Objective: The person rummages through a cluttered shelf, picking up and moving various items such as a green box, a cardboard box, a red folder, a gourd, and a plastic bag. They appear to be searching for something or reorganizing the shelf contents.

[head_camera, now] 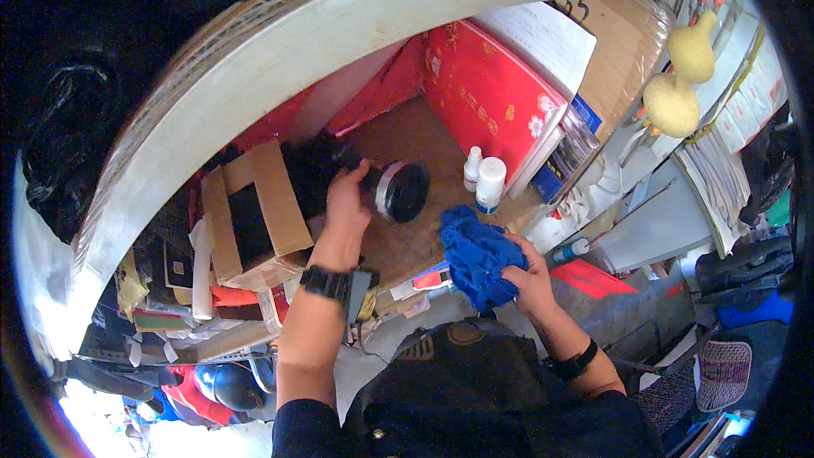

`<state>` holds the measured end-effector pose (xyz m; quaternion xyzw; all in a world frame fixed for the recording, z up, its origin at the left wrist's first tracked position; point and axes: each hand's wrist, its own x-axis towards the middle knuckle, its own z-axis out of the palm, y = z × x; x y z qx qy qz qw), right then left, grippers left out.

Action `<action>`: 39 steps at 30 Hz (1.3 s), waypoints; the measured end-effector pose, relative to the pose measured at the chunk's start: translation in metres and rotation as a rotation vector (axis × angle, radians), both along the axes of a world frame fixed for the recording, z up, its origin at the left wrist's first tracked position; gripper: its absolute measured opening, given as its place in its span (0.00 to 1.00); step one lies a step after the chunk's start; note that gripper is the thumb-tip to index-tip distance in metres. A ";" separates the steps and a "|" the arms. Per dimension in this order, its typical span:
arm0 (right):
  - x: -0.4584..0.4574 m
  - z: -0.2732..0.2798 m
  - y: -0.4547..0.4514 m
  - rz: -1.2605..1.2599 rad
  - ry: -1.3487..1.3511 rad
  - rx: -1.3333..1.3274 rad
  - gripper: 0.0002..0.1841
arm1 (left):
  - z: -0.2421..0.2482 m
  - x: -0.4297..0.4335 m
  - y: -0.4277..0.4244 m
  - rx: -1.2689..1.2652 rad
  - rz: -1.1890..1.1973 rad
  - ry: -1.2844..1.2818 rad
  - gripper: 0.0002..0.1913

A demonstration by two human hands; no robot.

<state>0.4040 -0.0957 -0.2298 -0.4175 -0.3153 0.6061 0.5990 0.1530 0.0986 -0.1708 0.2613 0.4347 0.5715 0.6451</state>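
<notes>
In my right hand (529,277) is a crumpled blue cloth (480,257), pinched at its right side by thumb and fingers. It hangs just off the shelf's front edge. My left hand (348,203) reaches over the brown shelf board (407,130) and grips a dark round object with a silver-coloured band (402,192). Blur and shadow hide the far fingers and exactly what the object is. Two white plastic bottles, a small one (472,169) and a larger one (490,184), stand upright beyond the cloth. An open cardboard box (286,210) sits left of my left hand.
A red printed folder or box (489,102) leans at the shelf's right, beside a sheet of paper (540,38). A pale curved panel (267,57) runs overhead. Dried gourds (673,105) hang at right. Papers (715,191) stand on the right; a woven seat (725,375) is lower right.
</notes>
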 end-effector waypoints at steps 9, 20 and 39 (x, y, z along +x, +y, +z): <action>-0.019 0.011 0.013 -0.042 0.017 0.066 0.32 | 0.050 -0.021 -0.109 0.244 -0.602 0.003 0.23; -0.109 0.026 0.086 -0.124 -1.373 0.355 0.39 | 0.052 -0.067 -0.172 0.530 -0.395 0.242 0.16; -0.077 0.049 0.123 0.826 -1.546 0.376 0.45 | 0.065 -0.119 -0.192 0.409 -0.406 0.371 0.17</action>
